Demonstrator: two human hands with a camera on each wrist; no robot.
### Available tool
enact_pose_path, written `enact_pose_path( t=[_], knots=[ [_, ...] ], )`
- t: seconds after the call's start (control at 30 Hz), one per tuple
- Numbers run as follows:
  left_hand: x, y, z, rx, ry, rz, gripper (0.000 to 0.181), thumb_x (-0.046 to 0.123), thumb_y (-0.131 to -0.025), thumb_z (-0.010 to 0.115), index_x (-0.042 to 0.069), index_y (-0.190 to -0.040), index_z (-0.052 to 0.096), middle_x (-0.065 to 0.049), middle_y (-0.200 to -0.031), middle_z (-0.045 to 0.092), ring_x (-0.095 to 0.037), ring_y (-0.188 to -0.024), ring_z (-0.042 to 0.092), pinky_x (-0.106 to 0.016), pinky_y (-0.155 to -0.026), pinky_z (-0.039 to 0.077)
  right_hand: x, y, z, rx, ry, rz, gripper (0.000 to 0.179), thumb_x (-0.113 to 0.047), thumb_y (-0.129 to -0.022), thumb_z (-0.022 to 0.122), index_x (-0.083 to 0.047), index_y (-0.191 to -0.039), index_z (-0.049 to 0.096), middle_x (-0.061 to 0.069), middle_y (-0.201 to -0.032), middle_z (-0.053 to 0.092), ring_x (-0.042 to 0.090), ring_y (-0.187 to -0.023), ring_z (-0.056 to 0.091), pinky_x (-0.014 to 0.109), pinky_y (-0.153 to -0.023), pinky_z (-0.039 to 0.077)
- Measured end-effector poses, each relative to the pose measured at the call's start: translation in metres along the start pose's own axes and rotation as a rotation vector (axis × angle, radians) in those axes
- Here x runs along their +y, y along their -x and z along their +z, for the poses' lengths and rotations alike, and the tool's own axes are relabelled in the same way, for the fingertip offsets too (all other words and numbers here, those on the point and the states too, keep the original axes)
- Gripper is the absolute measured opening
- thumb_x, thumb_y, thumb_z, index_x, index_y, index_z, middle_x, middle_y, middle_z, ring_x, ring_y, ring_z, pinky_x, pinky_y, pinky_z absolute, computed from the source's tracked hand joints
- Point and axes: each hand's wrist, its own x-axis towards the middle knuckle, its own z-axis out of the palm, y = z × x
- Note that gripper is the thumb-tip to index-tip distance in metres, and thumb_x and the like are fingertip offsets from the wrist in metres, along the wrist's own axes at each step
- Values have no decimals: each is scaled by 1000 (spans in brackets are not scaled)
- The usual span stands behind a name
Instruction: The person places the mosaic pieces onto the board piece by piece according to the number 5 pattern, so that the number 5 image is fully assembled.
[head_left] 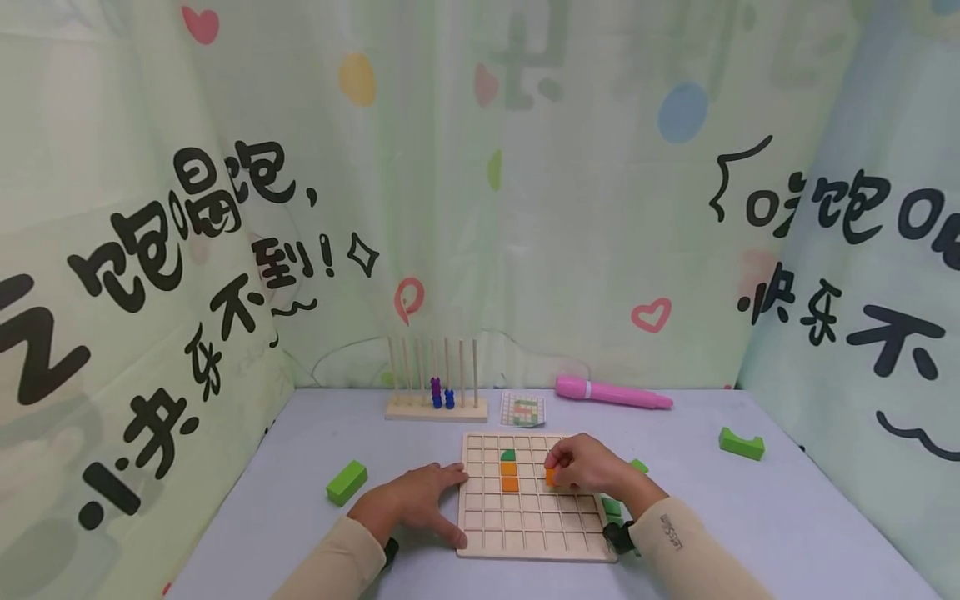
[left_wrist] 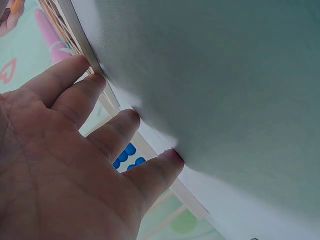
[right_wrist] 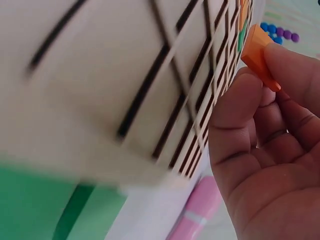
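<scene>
Where hands (head_left: 588,464) overlap board (head_left: 495,527) | orange block (right_wrist: 254,48) part-hidden | green blocks (head_left: 612,507) part-covered

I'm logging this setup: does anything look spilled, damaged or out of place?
Nothing looks spilled or damaged, and the column of tiles sits neatly on the grid board. Only the green block at left and the arched green block at far right look stray, lying apart from the board; perhaps they're spares.
</scene>
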Motion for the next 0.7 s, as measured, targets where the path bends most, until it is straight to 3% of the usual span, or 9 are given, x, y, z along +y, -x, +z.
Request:
enact_pose_path(
  t=[0.37, 0.7],
  knots=[
    [-1, 0, 2, 6, -20, 0, 96, 55, -70, 93, 27, -153, 53, 8, -165, 42, -35, -154, 35, -59, -122, 34, -14, -18, 26, 7, 97, -10, 14, 5, -86, 75, -9, -88, 71, 2, -81, 61, 18, -81, 54, 29, -68, 47],
    [0, 2, 1, 10, -23, 19, 96, 54, -71, 93, 25, -153, 52, 7, -165, 42, -35, -154, 35, -57, -122, 34, -21, -19, 32, 7, 183, -24, 15, 3, -86, 77, -11, -86, 71, 1, -81, 61, 18, -80, 54, 31, -72, 46]
  ],
)
